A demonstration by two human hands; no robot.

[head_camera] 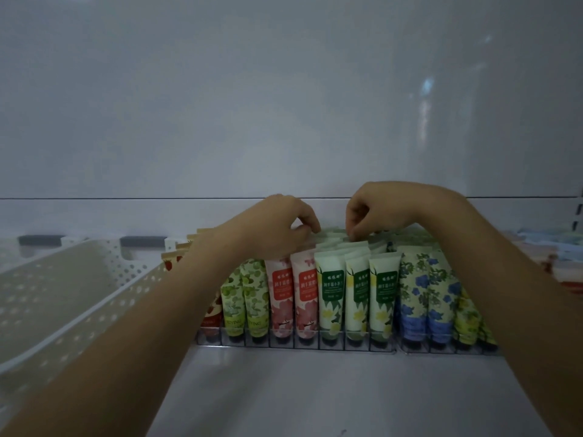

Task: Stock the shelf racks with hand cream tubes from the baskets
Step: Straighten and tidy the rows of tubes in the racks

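1. We're right at the shelf, both arms stretched to the clear plastic divided rack [296,346]. The tubes stand cap-down in its slots, which puts their printed faces out front.
2. The left hand [280,222] curls over the back rows, thumb and forefinger pinching the flat crimped end of a pale green hand cream tube [331,244]. We'd say it's seating or straightening that one.
3. The right hand [372,212] hooks its fingers down into the crimped ends just beside. Whether it truly grips one, we cannot tell.
4. Front rank now!
   - The white-and-green tubes with yellow flowers [331,294] carry dark green labels, and the pink blossom tubes [280,294] carry red ones. Both have Chinese characters too small for us to read.
   - The lime leafy tubes [235,298] read what looks like "YIYING" near the cap.
   - The blue-flowered tubes [419,294] stand to the right.
5. A white perforated plastic basket [79,294] sits just left of the rack, handy for reaching.
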